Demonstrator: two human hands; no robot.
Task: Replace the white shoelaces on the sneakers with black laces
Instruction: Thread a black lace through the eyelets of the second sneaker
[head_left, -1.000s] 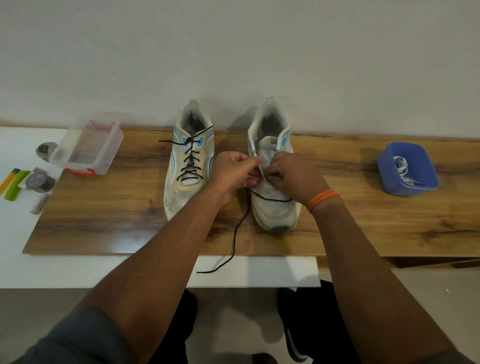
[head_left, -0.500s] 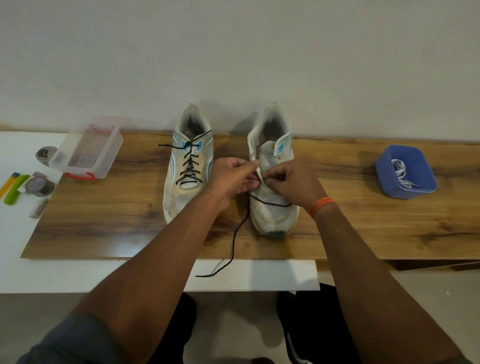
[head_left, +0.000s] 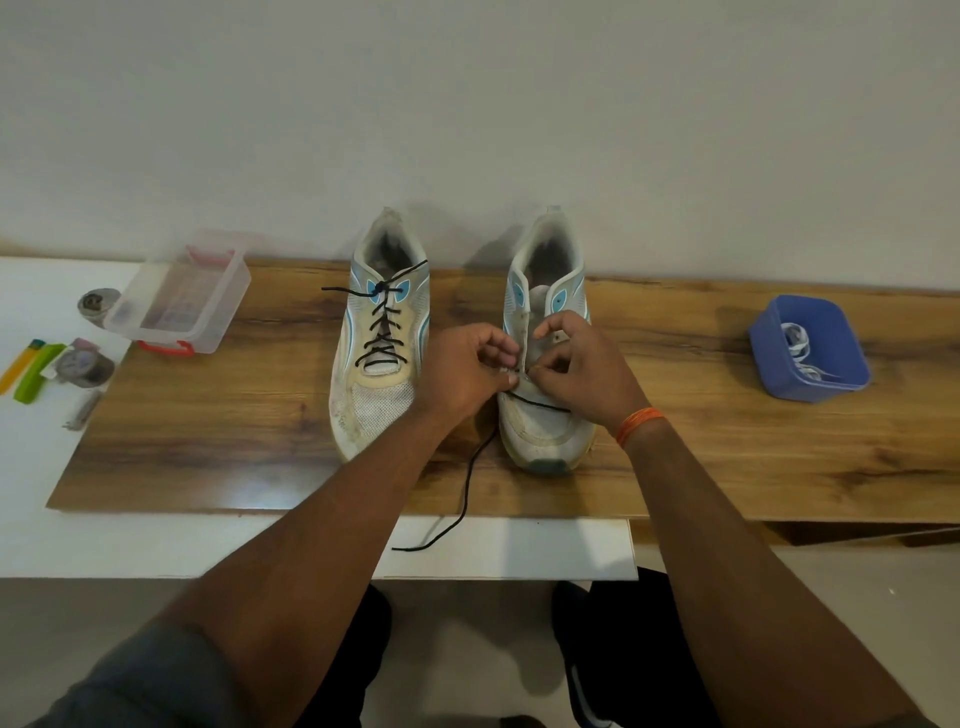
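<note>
Two white sneakers stand side by side on the wooden board (head_left: 260, 447), toes toward me. The left sneaker (head_left: 382, 332) is laced with a black lace (head_left: 382, 332). On the right sneaker (head_left: 545, 421) a second black lace (head_left: 467, 488) crosses the lowest eyelets and trails off the board onto the white table edge. My left hand (head_left: 465, 371) grips the left eyelet flap of the right sneaker. My right hand (head_left: 587, 371) pinches the lace at an eyelet; the lace tip is hidden by my fingers.
A blue tub (head_left: 808, 348) holding white laces (head_left: 800, 348) sits at the right of the board. A clear plastic box (head_left: 182, 296) with red clips stands at the left. Small round items and a green and yellow tool (head_left: 36, 369) lie on the white table (head_left: 130, 545).
Both hands stayed on the right sneaker's eyelets, with my right fingers opening slightly above the tongue. The view shifted a little; the loose lace end lies much as before.
</note>
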